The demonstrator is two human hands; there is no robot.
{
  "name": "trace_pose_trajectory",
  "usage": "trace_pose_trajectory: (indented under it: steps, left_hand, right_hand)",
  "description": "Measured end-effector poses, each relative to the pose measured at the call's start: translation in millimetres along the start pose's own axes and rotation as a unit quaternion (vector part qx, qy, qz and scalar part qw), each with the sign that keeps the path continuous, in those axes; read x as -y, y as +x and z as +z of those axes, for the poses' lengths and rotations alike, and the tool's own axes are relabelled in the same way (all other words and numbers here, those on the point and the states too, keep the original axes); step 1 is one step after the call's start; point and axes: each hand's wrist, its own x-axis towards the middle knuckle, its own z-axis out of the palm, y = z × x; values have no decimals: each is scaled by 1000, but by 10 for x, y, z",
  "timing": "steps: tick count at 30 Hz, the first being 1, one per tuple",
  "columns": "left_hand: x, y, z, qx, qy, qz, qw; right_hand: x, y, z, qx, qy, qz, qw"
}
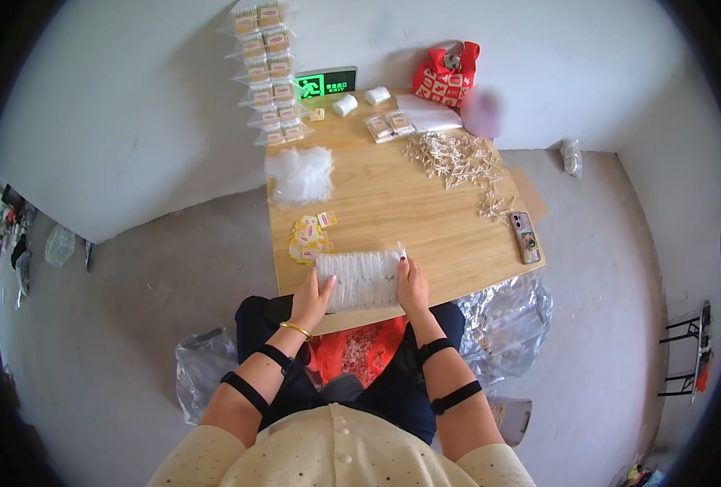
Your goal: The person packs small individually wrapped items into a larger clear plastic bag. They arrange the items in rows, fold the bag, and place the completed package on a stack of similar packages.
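At the table's near edge, a row of clear plastic packs point(359, 280) stands side by side, whitish inside. My left hand point(312, 296) is closed against its left end, thumb on the near face. The other end is pressed by my right hand point(413, 286), so the row is squeezed between both palms. Just beyond my left hand lies a loose pile of small yellow and white cards point(306, 238). Farther off on that side is a heap of clear plastic bags point(302, 174). Loose cotton swabs point(454, 158) are scattered at the far right.
A tall stack of packed swabs point(269, 77) rises at the table's back left, beside a green exit sign point(328, 82). Farther right are white rolls point(345, 105), flat packs point(388, 125) and a red bag point(446, 77). A phone point(526, 237) lies near the right edge. Below hangs a red plastic bag point(360, 353).
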Motion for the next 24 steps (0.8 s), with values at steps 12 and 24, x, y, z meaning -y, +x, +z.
trace_pose_trajectory:
  steps: [12, 24]
  left_hand:
    - [-228, 114, 27, 55, 185, -20, 981]
    - [255, 131, 11, 47, -115, -125, 984]
  right_hand:
    - [27, -35, 138, -71, -40, 5, 997]
    - [-221, 111, 43, -50, 106, 107, 987]
